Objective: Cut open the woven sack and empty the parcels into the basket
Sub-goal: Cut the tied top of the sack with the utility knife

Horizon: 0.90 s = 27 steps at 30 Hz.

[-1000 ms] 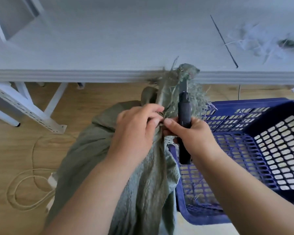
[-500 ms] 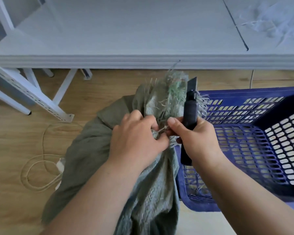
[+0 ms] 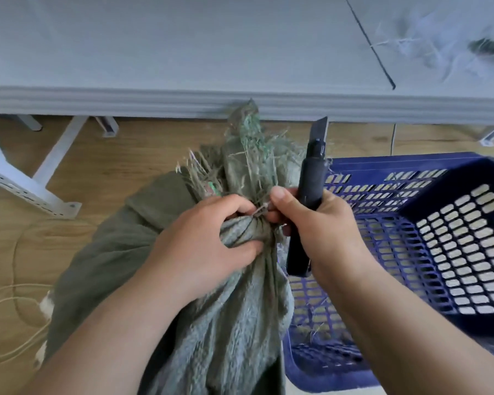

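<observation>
Left hand (image 3: 211, 240) clenching tied neck of woven sack (image 3: 240, 295); right hand (image 3: 322, 232) gripping utility knife (image 3: 311, 192), blade up, thumb pinching tie. Sack touching left wall of basket (image 3: 411, 163). Risk: slipping blade nicking fingers; parcels unseen.

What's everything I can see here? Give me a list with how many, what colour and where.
woven sack: one, grey-green, centre, neck still tied
tie: one, pale, round the sack's neck
utility knife: one, black, blade up, right of the neck
basket: one, blue, right, on the floor
table: one, pale grey, top
loose fibres: a scatter, white and dark, table's right
cord: one, cream, floor at left
left hand: grips the neck
right hand: holds the knife
</observation>
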Tool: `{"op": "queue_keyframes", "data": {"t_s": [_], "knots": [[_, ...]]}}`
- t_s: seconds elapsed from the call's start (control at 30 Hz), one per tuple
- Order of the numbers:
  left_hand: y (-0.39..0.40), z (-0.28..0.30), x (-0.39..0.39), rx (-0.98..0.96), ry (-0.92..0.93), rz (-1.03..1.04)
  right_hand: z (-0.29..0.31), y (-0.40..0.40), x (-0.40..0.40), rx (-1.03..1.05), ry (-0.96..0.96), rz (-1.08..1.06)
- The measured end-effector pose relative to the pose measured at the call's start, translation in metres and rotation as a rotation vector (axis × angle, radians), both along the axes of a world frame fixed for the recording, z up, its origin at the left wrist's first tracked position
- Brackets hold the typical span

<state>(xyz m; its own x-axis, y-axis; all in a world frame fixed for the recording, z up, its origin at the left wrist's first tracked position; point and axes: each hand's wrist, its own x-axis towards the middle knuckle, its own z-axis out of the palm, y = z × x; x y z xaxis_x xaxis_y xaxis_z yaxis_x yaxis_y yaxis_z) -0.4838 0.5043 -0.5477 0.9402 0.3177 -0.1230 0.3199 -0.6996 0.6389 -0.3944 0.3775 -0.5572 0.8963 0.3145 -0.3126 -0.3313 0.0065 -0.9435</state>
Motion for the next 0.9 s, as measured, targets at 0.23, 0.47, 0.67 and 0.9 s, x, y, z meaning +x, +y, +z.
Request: {"op": "queue_keyframes", "data": {"t_s": [0.23, 0.47, 0.67, 0.9], "knots": [[0.002, -0.013, 0.007, 0.179, -0.279, 0.049, -0.003, 0.008, 0.004, 0.118, 0.224, -0.003], [0.007, -0.005, 0.002, 0.080, -0.173, -0.045, -0.001, 0.010, 0.004, 0.169, 0.321, 0.030], [0.008, -0.006, 0.010, 0.126, -0.050, 0.121, -0.007, 0.012, 0.005, 0.083, 0.175, 0.025], [0.008, -0.011, 0.010, 0.175, -0.090, 0.112, 0.004, -0.005, 0.026, -0.380, -0.473, -0.022]]}}
